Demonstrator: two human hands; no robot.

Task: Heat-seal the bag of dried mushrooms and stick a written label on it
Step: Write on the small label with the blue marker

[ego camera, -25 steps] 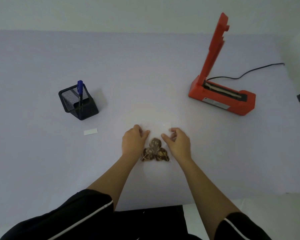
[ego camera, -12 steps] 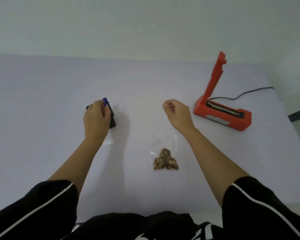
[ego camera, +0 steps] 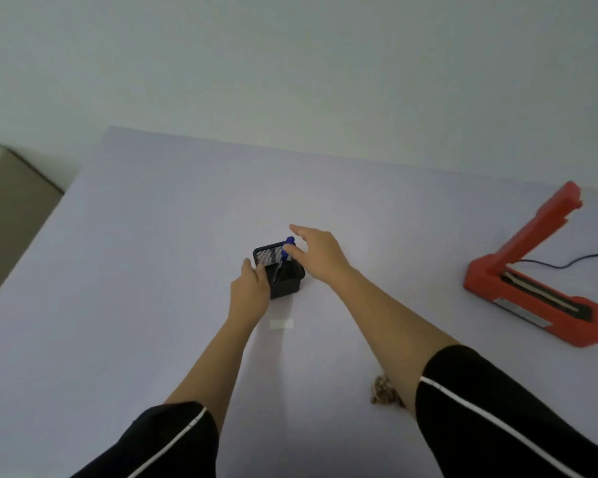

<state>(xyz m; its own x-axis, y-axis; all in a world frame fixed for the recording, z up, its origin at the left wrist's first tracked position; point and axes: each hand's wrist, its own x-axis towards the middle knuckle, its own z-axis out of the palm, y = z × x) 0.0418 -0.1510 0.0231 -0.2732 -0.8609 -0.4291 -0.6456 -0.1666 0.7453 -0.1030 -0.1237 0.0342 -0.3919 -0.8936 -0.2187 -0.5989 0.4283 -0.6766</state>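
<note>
We've got the left hand (ego camera: 251, 291) gripping the black mesh pen holder (ego camera: 287, 288), the right hand (ego camera: 320, 253) spread open over the blue pen (ego camera: 279, 269), and the clear bag of dried mushrooms (ego camera: 382, 395) (light, floppy, probably best pinched by its empty top edge) tucked beside the right elbow.

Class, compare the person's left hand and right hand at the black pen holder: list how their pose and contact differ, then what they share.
The left hand grips the pen holder's side; the right hand reaches the blue pen standing in it. The left hand's fingers curl; the right hand's stretch out. The left hand lies nearer the person than the right. Both are bare, at the holder.
</note>
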